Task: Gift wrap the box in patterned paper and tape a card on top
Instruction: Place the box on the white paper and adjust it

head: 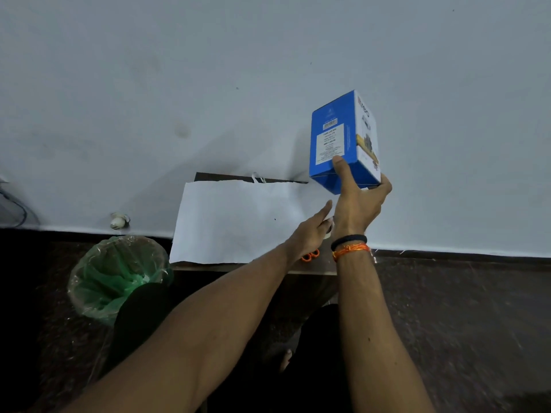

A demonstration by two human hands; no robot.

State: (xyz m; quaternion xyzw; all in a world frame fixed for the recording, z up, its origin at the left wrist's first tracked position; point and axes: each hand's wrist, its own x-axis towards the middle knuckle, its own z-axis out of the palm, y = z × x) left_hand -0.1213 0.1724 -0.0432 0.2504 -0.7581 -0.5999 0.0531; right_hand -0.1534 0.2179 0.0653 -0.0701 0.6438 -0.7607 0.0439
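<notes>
The blue printed cardboard box point(340, 144) looks smooth with a slight sheen. The white paper sheet point(238, 222) is matt. The bin's green plastic liner point(119, 275) is glossy and crinkled.

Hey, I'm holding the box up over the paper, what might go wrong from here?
1. The right hand grips the box only by its bottom end, so it may tip or slip.
2. The paper overhangs the table's front edge and could slide off.
3. The left hand reaches near the scissors and may knock them.

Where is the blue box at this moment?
In the head view, the right hand holds the blue box up, right of centre, above the white paper.
</notes>
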